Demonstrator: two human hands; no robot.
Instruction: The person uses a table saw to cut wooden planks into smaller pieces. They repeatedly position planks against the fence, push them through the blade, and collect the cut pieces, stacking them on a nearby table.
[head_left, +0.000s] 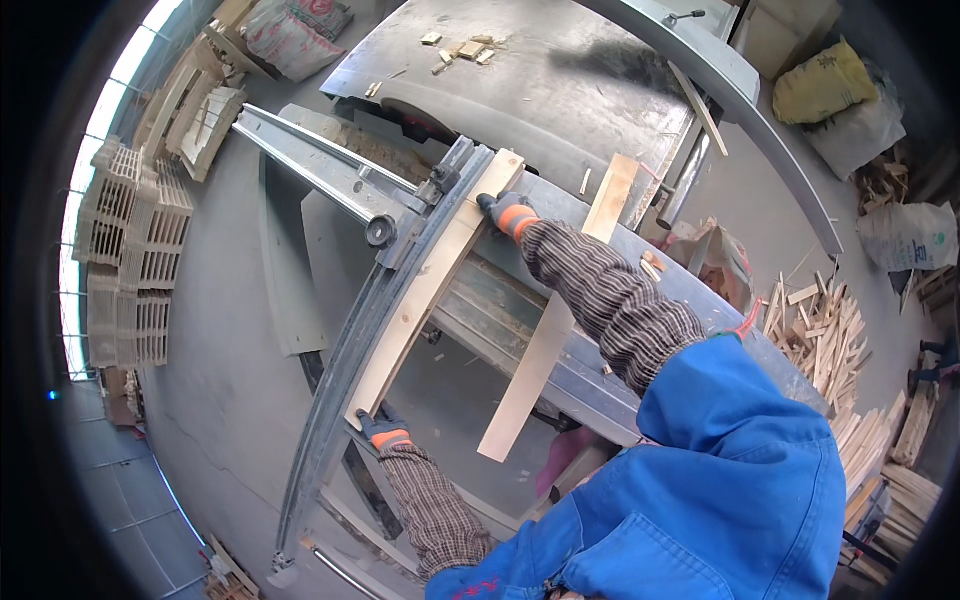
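A long pale wooden board [425,292] lies along the grey metal fence [345,330] of a sliding table saw. Near its lower end, my left hand [385,428], in a dark glove with an orange cuff, grips the board with the thumb on top. My right hand [510,213], gloved alike, holds the board's edge close to its far end; part of its fingers is hidden. Beneath my right forearm a second plank [530,375] rests across the machine's rail, its middle covered by the sleeve.
Small offcuts [470,48] lie on the saw's metal table [560,90]. A metal arm [330,170] juts out to the left. Stacked pallet-like wood [130,250] stands at far left. A scrap-wood heap [820,335] and sacks [825,85] are on the right.
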